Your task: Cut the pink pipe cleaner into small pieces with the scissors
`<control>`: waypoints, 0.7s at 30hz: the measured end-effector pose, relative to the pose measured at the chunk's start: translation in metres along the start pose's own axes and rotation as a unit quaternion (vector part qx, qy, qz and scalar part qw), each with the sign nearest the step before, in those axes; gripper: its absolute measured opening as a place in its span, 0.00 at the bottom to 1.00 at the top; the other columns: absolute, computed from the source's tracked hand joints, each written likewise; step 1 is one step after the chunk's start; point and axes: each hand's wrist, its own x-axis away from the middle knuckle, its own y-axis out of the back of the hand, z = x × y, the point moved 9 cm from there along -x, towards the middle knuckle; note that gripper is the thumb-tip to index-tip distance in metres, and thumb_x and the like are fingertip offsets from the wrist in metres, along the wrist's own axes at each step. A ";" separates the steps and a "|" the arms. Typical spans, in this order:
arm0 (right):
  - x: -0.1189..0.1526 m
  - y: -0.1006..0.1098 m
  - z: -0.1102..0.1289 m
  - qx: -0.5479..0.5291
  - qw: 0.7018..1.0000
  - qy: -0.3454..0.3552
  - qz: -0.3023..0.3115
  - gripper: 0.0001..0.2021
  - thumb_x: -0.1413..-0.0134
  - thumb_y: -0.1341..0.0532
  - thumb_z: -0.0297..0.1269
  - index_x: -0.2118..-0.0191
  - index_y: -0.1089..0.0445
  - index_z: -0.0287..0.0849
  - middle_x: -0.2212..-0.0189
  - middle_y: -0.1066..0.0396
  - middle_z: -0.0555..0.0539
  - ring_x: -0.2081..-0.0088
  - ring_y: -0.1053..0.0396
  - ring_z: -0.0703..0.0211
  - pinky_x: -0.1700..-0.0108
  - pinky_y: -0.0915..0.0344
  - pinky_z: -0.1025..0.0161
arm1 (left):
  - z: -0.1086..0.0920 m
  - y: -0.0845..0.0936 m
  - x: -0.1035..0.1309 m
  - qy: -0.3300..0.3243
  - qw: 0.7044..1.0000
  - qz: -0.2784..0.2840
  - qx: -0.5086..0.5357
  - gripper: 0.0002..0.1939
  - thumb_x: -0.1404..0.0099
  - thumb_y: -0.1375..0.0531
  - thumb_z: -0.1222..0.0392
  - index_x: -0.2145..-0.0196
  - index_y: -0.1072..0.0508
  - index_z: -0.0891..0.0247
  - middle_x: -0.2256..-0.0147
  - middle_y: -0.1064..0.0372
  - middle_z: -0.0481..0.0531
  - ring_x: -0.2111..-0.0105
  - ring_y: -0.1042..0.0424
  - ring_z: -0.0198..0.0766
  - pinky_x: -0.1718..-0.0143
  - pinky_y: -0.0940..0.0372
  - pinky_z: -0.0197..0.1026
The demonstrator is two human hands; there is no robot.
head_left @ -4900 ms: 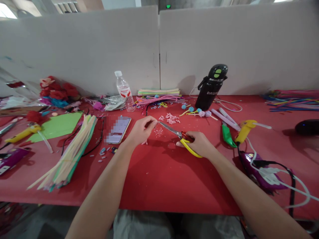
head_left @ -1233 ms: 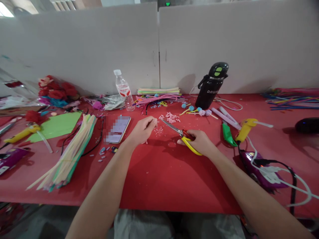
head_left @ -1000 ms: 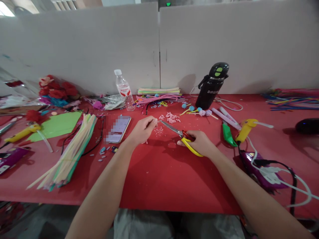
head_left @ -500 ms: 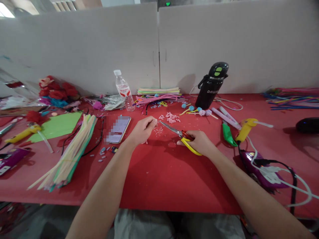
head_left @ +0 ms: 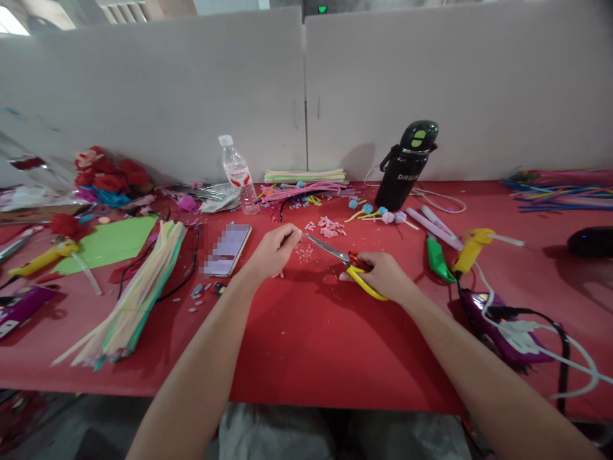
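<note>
Red table (head_left: 306,351), scissors (head_left: 345,258) in right hand (head_left: 387,275), near left hand (head_left: 275,249).

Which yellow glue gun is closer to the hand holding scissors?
The glue gun on the right: it sits nearer the right hand. The left glue gun lies far off, by the green paper.

A clear bottle (head_left: 241,180) stands near a phone (head_left: 232,250), a black flask (head_left: 398,179) well apart.

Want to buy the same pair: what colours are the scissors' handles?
The scissors' handles are yellow and red, best seen in the head view.
</note>
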 end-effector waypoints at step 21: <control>0.001 -0.001 -0.001 -0.009 1.000 -0.004 0.011 0.24 0.62 0.37 0.59 0.78 0.42 0.42 0.81 0.49 0.55 0.77 0.53 0.67 0.77 0.55 0.68 | -0.003 0.002 0.001 -0.009 1.000 0.011 -0.017 0.13 0.35 0.51 0.51 0.70 0.37 0.63 0.77 0.43 0.46 0.79 0.41 0.30 0.78 0.43 0.33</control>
